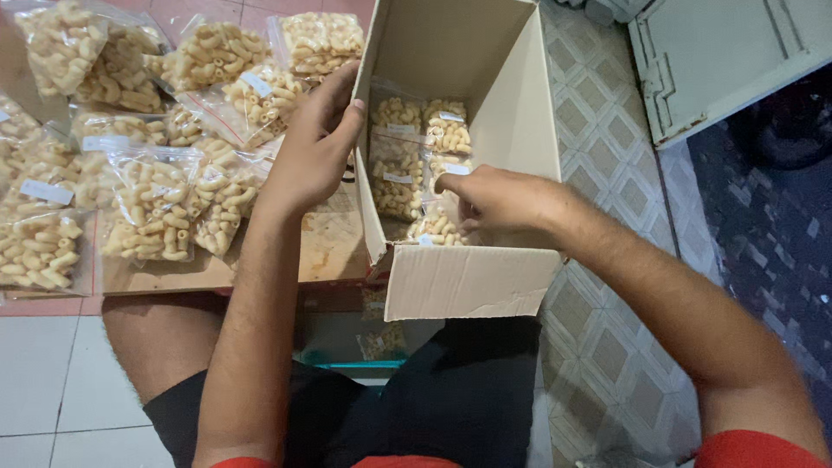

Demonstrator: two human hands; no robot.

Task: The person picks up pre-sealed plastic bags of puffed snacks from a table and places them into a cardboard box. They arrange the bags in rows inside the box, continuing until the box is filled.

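An open brown cardboard box point(520, 113) stands in front of me on the tiled floor. Several clear packets of pale curled snacks point(397, 173) lie packed on its bottom. My left hand point(314, 147) rests against the outside of the box's left wall, fingers bent over its edge. My right hand point(494, 199) reaches inside the box, its fingers pressing on a snack packet point(438, 227) near the front wall.
Many more clear snack packets point(156, 204) are piled on a flat cardboard sheet point(334, 251) to the left. My legs in dark shorts point(451, 399) are below the box. A pale metal door point(719, 52) stands at the upper right beside a dark floor.
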